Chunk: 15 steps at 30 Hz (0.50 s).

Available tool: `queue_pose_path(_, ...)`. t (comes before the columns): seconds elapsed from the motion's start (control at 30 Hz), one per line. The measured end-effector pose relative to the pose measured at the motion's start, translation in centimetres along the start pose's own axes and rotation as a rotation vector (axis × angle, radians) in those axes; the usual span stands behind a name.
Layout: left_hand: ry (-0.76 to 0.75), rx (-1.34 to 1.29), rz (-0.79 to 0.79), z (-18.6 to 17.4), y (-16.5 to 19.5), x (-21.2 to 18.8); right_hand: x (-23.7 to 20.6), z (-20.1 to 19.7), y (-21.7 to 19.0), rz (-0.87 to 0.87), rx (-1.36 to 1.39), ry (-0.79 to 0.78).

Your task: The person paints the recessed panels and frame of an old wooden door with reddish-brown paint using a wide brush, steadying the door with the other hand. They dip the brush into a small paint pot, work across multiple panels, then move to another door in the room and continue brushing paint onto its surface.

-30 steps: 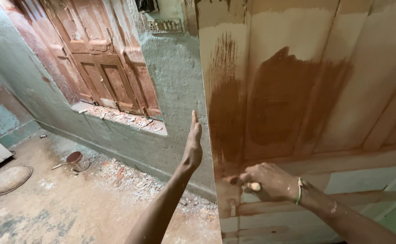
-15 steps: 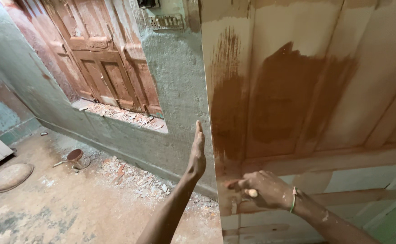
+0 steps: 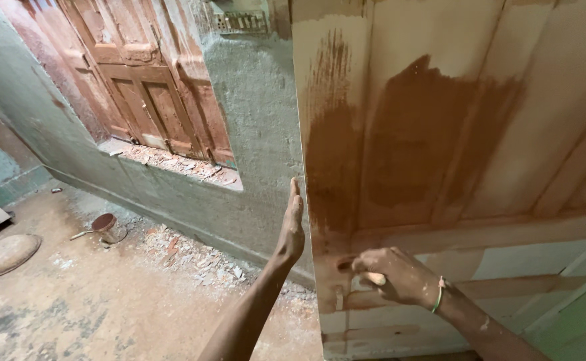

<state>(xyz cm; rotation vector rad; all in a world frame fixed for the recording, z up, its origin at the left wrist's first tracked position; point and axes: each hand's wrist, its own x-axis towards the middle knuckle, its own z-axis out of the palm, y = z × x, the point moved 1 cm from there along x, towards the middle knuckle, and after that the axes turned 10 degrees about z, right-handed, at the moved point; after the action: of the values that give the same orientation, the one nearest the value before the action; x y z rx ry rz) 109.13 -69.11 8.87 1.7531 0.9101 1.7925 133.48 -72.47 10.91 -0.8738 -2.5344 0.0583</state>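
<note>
- My left hand (image 3: 293, 227) is flat and unclenched, fingers straight and pointing up, its edge laid against the outer edge of the door (image 3: 453, 134) in front of me; it grips nothing.
- My right hand (image 3: 390, 274) is curled tightly around a paintbrush handle (image 3: 373, 278), only a pale stub of which shows between my fingers; the bristles are hidden against the wood.
- That hand sits low on the door, at the horizontal rail just below the wet brown paint patch (image 3: 413, 140).
- The brown patch covers the middle panels and runs in streaks up the door's left edge; the wood above and to the right is pale and bare.
- A green band (image 3: 436, 295) circles my right wrist.
- To the left, beyond the door, a rough grey-green wall (image 3: 253, 134) carries reddish wooden shutters (image 3: 146, 80) above a sill strewn with flakes.
- On the dusty floor (image 3: 72, 301) lie a small round pot (image 3: 106, 224) and a flat round pan (image 3: 7, 254), well apart from my hands.
</note>
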Motion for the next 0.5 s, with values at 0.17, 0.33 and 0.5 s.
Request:
queue_pose_path(0.17,-0.013,0.003,0.01,0.0,0.1,0.1,0.1,-3.5,-0.3,-0.054,-0.25,0.6)
queue_pose_path(0.33,0.003,-0.02,0.007,-0.1,-0.3,0.2,1.0,-3.5,-0.9,0.058,-0.135,0.143)
queue_pose_path(0.5,0.011,-0.086,0.039,-0.5,-1.1,-0.1,1.1,-1.6,-2.3,0.064,0.074,0.029)
